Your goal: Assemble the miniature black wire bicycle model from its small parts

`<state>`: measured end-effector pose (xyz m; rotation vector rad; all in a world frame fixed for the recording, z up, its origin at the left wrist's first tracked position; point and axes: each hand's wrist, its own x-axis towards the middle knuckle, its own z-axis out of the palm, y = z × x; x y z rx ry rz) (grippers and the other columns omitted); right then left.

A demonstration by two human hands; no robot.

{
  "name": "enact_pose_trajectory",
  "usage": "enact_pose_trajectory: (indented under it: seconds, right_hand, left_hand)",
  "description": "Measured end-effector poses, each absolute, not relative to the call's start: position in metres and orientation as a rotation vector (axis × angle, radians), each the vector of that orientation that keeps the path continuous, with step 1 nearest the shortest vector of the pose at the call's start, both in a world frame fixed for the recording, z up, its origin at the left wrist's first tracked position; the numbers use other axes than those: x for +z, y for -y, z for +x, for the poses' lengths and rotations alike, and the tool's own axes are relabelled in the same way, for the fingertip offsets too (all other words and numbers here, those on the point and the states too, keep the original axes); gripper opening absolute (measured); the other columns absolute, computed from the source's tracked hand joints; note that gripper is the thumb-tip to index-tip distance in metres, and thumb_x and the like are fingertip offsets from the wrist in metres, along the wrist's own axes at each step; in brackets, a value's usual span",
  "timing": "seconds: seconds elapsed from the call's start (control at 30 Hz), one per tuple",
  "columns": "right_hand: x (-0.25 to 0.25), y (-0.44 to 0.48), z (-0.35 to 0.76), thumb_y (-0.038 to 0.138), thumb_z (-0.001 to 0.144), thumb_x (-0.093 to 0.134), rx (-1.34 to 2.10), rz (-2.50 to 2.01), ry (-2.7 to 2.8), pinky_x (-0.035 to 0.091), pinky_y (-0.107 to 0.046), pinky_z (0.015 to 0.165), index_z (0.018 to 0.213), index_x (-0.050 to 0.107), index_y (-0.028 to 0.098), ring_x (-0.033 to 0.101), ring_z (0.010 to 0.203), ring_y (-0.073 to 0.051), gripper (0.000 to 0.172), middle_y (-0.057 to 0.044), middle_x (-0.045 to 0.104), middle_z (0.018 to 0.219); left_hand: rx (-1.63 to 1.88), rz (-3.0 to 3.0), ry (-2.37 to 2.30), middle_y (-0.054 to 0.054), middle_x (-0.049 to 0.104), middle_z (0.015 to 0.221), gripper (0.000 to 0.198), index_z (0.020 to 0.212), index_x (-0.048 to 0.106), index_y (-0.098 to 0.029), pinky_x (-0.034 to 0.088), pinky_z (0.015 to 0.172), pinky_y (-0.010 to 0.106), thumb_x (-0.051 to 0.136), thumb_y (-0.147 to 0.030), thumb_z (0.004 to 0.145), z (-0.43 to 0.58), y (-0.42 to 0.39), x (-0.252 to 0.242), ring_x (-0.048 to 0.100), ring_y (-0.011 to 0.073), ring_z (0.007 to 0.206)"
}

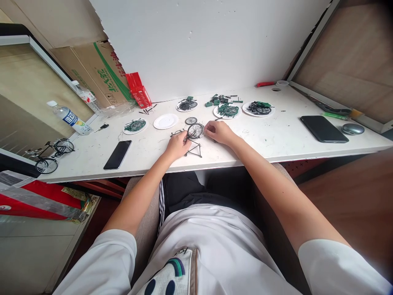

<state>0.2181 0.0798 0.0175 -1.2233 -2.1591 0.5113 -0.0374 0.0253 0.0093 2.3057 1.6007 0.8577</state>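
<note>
A small black model bicycle frame lies on the white table right in front of me, with one spoked wheel fitted at its far end. My left hand is closed on the frame beside that wheel. My right hand rests just right of the wheel, fingers curled in a pinch on something too small to make out. A loose wheel lies just behind.
Paper plates hold green and black parts, an empty one. Phones lie at left and right. A finished model bicycle, water bottles, a red box and a cardboard box stand at left.
</note>
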Motion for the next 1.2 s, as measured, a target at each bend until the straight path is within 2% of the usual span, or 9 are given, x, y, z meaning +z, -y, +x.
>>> enact_pose_trajectory:
  seconds: [0.53,0.9,1.2]
  right_hand:
    - [0.0152,-0.0827,0.2191,0.033,0.098,0.069,0.509,-1.206,2.17,0.043,-0.032,0.071,0.102,0.075,0.019,0.067,0.08,-0.022,0.016,-0.009,0.081,0.091]
    - [0.0117,-0.0861,0.2196,0.03,0.096,0.069,0.475,-1.204,2.177,0.042,-0.031,0.07,0.103,0.076,0.019,0.066,0.077,-0.02,0.015,-0.007,0.08,0.09]
    - [0.0123,-0.0857,0.2198,0.035,0.098,0.07,0.494,-1.206,2.174,0.043,-0.031,0.071,0.103,0.076,0.019,0.067,0.079,-0.022,0.018,-0.008,0.081,0.091]
  left_hand:
    - [0.896,2.289,-1.564,-0.001,0.046,0.07,0.025,0.079,0.042,-0.025,0.029,0.064,0.033,0.06,-0.013,0.092,-0.0376,-0.0263,0.008,0.04,0.018,0.063]
    - [0.895,2.292,-1.575,0.0,0.049,0.07,0.021,0.08,0.048,-0.024,0.029,0.065,0.033,0.061,-0.013,0.091,-0.0372,-0.026,0.008,0.042,0.0188,0.063]
    - [0.889,2.295,-1.568,-0.001,0.048,0.07,0.024,0.08,0.044,-0.025,0.029,0.064,0.033,0.06,-0.013,0.092,-0.0379,-0.0264,0.0078,0.04,0.0186,0.063]
